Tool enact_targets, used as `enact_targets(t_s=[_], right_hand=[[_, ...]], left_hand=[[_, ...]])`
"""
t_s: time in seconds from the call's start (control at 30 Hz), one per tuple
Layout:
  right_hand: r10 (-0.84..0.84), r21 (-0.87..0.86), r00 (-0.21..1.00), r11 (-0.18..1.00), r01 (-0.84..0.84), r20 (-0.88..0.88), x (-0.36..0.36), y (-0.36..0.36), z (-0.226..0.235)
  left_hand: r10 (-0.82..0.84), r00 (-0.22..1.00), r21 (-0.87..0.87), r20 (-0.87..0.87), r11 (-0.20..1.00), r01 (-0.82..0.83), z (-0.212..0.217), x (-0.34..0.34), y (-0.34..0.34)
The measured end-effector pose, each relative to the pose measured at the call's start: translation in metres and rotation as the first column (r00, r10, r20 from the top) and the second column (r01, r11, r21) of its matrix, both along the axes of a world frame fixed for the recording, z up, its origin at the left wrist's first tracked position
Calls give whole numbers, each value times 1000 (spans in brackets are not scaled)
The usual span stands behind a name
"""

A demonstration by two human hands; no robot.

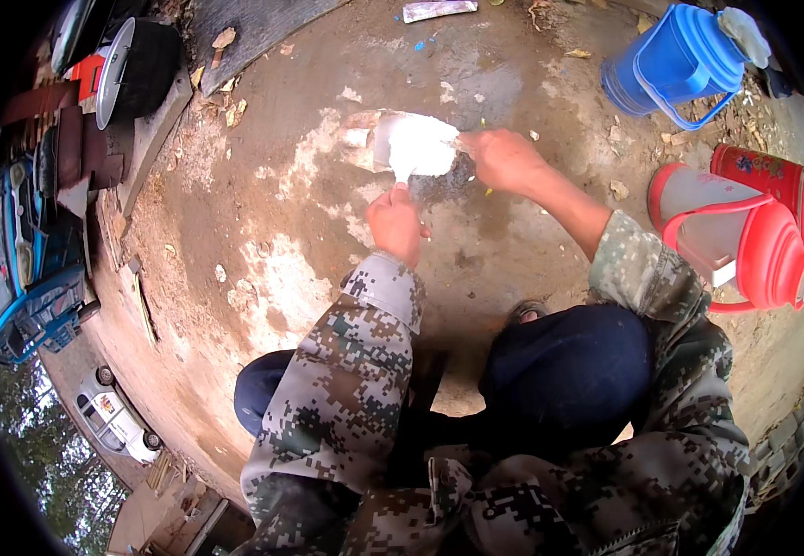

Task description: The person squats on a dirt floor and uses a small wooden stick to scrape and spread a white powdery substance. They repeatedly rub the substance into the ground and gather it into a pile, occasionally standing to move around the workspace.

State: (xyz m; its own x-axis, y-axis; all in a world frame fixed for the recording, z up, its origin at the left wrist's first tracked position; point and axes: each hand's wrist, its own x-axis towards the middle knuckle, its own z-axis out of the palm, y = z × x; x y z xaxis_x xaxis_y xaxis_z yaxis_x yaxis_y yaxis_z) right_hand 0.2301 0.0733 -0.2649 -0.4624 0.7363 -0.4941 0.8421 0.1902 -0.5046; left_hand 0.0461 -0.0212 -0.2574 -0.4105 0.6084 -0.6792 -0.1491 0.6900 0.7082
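A bright white lump of putty-like paste (425,146) sits in front of me, low over the ground. At its left side a grey flat blade edge (383,141) shows, like that of a putty knife. My right hand (506,161) is closed at the lump's right side, round what looks like the putty knife's handle, mostly hidden. My left hand (396,222) is closed below the lump, pinching a narrow white-coated tool (403,174) that reaches up into the paste. Glare hides where paste and tools meet. A pale, rubble-like patch (358,137) lies just left of the blade.
To the right stand a blue jug (671,63), a red and grey jug (731,236) and a red flowered flask (772,185). A crumpled tube (439,10) lies at the far edge. Left are a dark pot (147,69), a blue basket (39,313) and a white vehicle (117,414).
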Motion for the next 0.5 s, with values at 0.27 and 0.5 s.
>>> enact_targets(t_s=[0.27,0.5], right_hand=[[-85,-12,995,996,86,58,13,-22,43],[-32,65,973,998,17,230,-20,-32,52]], left_hand=[[-259,893,146,-367,932,331,-60,-10,2],[-312,784,117,-536,893,435,-34,20,-5]])
